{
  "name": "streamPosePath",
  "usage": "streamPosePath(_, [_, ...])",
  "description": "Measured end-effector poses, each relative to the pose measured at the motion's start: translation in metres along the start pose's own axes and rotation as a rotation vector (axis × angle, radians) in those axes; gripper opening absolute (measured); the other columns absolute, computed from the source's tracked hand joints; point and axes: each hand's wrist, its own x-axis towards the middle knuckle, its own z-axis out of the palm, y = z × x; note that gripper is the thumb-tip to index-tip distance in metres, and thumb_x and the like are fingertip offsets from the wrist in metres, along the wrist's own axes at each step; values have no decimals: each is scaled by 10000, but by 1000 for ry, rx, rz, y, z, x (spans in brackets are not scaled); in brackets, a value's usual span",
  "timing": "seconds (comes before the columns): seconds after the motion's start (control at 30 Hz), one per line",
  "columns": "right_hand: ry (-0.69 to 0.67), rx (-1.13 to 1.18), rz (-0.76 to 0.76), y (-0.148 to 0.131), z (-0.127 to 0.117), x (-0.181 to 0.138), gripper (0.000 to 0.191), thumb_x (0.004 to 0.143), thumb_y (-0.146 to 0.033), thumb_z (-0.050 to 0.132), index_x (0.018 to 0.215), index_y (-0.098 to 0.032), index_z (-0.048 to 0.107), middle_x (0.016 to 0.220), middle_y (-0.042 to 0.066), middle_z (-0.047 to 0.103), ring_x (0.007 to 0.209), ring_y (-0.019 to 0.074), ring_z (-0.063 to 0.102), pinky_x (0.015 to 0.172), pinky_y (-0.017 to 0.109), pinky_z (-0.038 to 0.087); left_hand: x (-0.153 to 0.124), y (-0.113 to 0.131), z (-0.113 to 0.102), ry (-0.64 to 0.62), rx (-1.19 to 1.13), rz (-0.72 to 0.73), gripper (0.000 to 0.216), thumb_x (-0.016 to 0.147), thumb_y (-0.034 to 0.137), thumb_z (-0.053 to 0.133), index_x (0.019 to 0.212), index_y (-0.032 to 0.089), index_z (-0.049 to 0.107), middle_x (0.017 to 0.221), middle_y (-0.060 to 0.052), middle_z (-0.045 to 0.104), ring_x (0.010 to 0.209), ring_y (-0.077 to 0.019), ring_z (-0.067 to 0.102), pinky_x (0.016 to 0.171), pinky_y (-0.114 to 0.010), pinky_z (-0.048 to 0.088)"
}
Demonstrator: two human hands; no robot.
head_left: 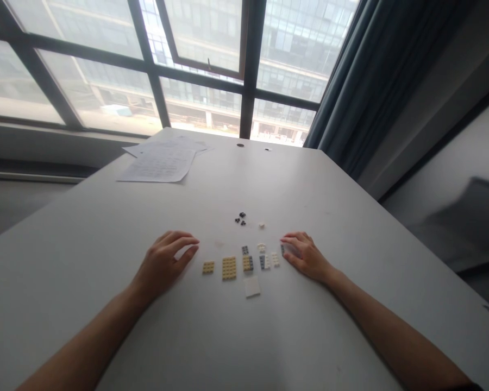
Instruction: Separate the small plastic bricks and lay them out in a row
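My left hand (165, 260) rests on the table, fingers bent and apart from the thumb, holding nothing. Nearest to it lies a small tan brick plate (208, 267). To the right of that is a larger tan plate (229, 268), then a tan-and-grey piece (248, 264) with a small dark grey piece (245, 250) behind it. My right hand (303, 256) lies at the right end of the row, thumb apart from the fingers. A grey piece (282, 250) shows beside its fingertips, partly hidden. Close by are a grey-and-white piece (264, 263) and a white studded piece (275, 259).
A flat white square (252, 287) lies in front of the row. Behind it are several small black pieces (242, 217) and white pieces (261, 225). Printed papers (158, 163) lie at the far left of the white table (244, 347), by the windows. A dark curtain (350, 92) hangs right.
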Motion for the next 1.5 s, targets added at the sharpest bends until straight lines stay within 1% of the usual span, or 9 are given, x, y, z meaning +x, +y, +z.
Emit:
streamPosePath(0.23, [21,-40,13,-3,2,-1,249,832,-242,611,1081,-219,621,1185,82,588,1114,250,491,973,459,375,-2,-3,1,4,14,22,212,862,328,530,877,190,690,916,-62,670,878,-189,606,836,-320,484])
streamPosePath(0.5, [103,-14,-34,-5,2,-4,232,869,-237,554,1092,-219,614,1170,95,592,1104,248,504,972,460,387,0,-2,2,0,2,11,211,861,339,532,871,196,687,912,-64,668,881,-191,607,829,-320,488])
streamPosePath(0.6, [127,24,-71,-11,2,-3,226,863,-241,567,1084,-221,615,1162,95,592,1092,246,511,961,447,398,-1,-3,2,-10,1,11,212,861,340,531,873,200,689,921,-64,670,886,-191,608,828,-322,489])
streamPosePath(0.77, [41,59,-196,-35,9,9,256,824,-268,638,1077,-236,618,1167,79,590,1122,243,488,965,428,383,-2,-5,2,-15,7,29,208,863,327,531,885,194,689,924,-67,670,879,-191,606,832,-328,485])
streamPosePath(0.87, [-7,72,-229,-46,18,17,268,804,-265,662,1067,-232,622,1173,75,593,1131,241,479,973,430,367,-2,-4,1,-16,6,34,211,862,327,531,881,192,692,912,-64,673,868,-190,610,822,-322,487])
streamPosePath(1.03, [-2,82,-209,-53,28,21,274,778,-245,660,1049,-224,627,1170,74,592,1121,240,477,959,417,368,-1,-2,0,-20,0,14,220,852,356,534,857,207,696,910,-56,681,861,-189,617,820,-320,493])
streamPosePath(1.13, [3,75,-181,-54,28,20,279,759,-243,663,1035,-232,631,1170,70,591,1121,244,474,963,415,365,-1,-3,0,-26,-1,11,218,856,347,531,864,202,694,916,-62,679,864,-189,612,821,-325,492])
streamPosePath(1.33, [-35,59,-209,-55,29,20,297,744,-239,671,1038,-233,628,1198,67,582,1156,251,450,983,422,342,-1,-2,-1,-36,-2,17,202,856,328,534,871,200,690,917,-61,673,867,-189,601,822,-329,487])
streamPosePath(1.5, [-45,45,-191,-56,29,19,308,743,-236,663,1049,-228,626,1199,72,575,1161,254,444,993,427,333,-1,-2,0,-38,5,37,192,863,320,540,876,192,683,917,-66,667,872,-190,599,827,-328,481])
